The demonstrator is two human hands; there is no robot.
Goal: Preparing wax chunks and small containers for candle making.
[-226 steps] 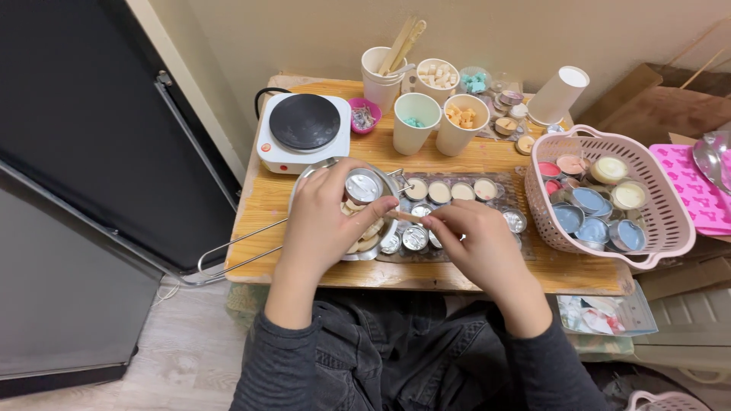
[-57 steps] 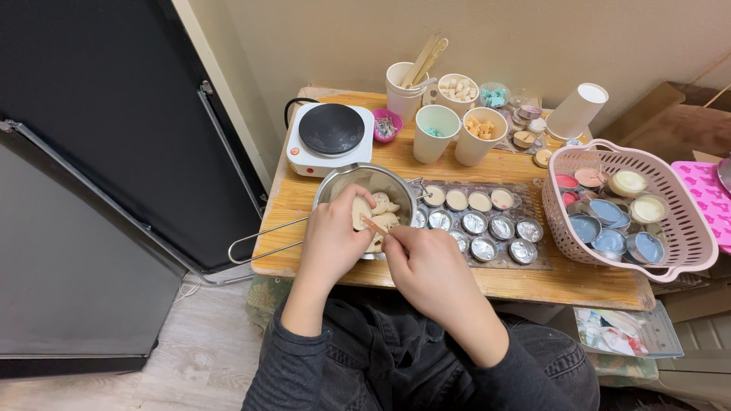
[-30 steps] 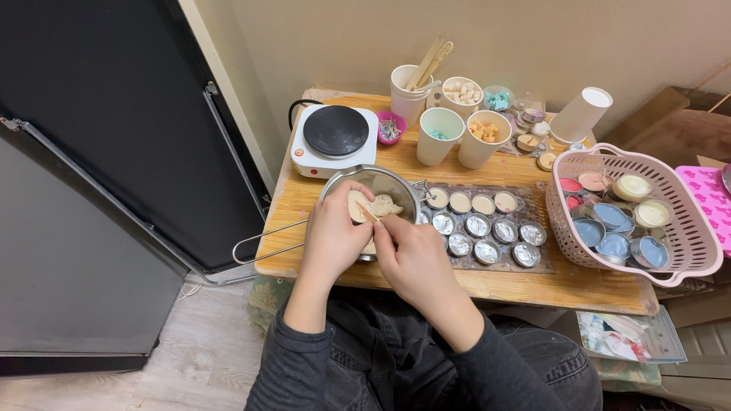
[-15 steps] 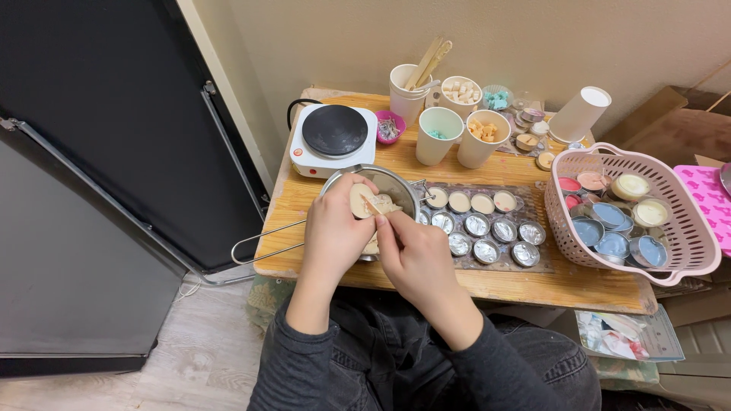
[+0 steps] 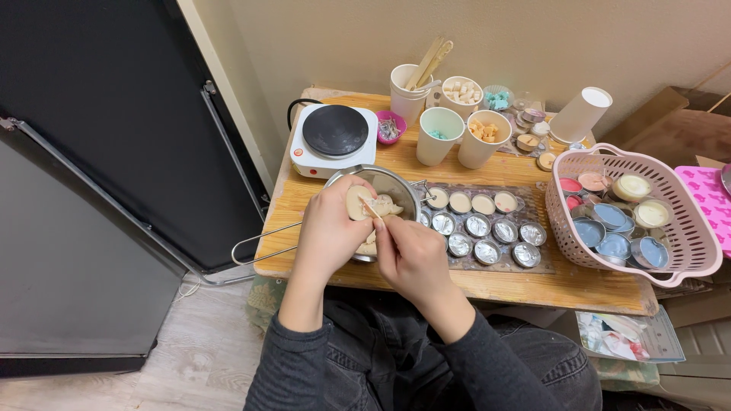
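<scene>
My left hand [image 5: 329,232] grips a pale round disc [image 5: 355,202] over a metal pot [image 5: 397,185] with a long wire handle [image 5: 263,242]. Close beside it, my right hand [image 5: 411,255] pinches a thin wooden stick [image 5: 371,208] whose tip rests against the disc. More pale pieces [image 5: 387,207] lie inside the pot. Just right of the pot sits a foil-lined tray [image 5: 542,266] with several small metal cups [image 5: 478,225], the back row filled with cream-coloured material.
A small hotplate [image 5: 335,137] stands at the back left of the wooden table [image 5: 487,285]. Paper cups [image 5: 439,134] of chunks and sticks line the back. A pink basket [image 5: 685,228] of filled tins sits right. A dark door [image 5: 99,129] stands left.
Earlier my hands worked over the tray of cups. They have since shifted left to the pot, where the left hand lifted a disc and the right brought the stick to it.
</scene>
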